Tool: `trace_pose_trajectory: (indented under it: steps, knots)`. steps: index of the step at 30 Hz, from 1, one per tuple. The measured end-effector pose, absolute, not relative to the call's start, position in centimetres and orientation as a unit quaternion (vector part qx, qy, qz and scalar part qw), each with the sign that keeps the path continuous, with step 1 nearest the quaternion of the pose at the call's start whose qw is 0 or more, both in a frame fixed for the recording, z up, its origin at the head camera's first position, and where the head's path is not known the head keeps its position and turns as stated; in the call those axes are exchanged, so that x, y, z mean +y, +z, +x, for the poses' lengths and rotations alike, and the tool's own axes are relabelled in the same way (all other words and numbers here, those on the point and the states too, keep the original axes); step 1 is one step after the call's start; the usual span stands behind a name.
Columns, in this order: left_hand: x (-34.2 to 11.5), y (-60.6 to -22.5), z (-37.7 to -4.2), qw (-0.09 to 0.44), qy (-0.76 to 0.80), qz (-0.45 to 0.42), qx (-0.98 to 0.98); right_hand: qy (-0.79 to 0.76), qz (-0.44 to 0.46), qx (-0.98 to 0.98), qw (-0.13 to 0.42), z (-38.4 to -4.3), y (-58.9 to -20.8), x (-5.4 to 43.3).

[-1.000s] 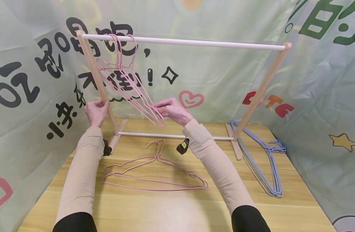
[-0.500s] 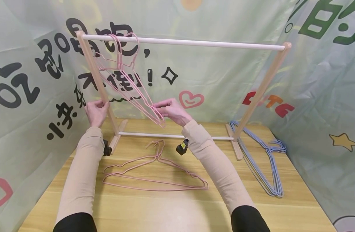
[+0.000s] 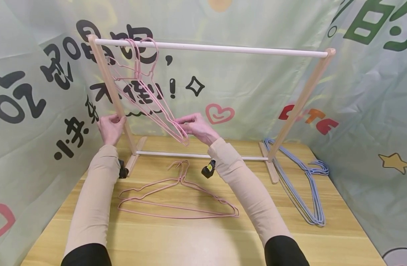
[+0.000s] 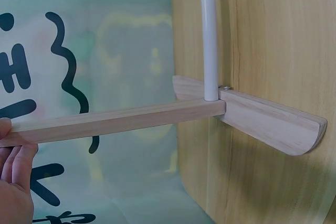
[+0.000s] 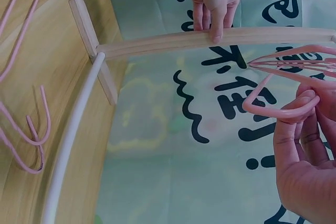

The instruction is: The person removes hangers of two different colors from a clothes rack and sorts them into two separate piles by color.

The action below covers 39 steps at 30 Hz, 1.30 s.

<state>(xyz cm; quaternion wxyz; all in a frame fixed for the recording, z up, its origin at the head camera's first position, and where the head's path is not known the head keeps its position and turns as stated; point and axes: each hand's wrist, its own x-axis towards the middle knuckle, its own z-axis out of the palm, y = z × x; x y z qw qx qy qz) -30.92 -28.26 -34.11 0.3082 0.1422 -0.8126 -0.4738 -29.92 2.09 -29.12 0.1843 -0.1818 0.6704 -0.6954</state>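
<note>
My left hand (image 3: 111,129) grips the left wooden post (image 3: 105,74) of a small clothes rack; in the left wrist view its thumb and fingers close around the post (image 4: 115,121). Several pink hangers (image 3: 157,105) hang by their hooks near the left end of the white top rail (image 3: 223,48). With thumb and fingers, my right hand (image 3: 198,127) pinches the lower corner of the nearest pink hanger (image 5: 278,113). Its hook (image 3: 156,55) is at the rail, right of the other hooks. Whether the fingers also touch the other hangers, I cannot tell.
Overlapping pink hangers (image 3: 178,215) lie on the wooden table (image 3: 177,240) in front of the rack. A stack of blue hangers (image 3: 311,192) lies by the right foot (image 3: 270,168). A white lower bar (image 3: 173,154) joins the feet. Printed cloth (image 3: 256,92) hangs behind.
The pinched hanger has tilted slightly, its far corner rising a little to the left behind the post. Both hands stay almost in place.
</note>
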Motion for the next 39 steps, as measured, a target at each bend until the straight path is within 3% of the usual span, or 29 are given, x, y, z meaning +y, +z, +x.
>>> trace_pose_trajectory:
  steps: [39]
  knots:
    - [-28.2,-34.1,-30.9,0.311,-0.471,0.141,-0.813,-0.674,-0.218,0.682,0.184,-29.3,-35.9,9.6]
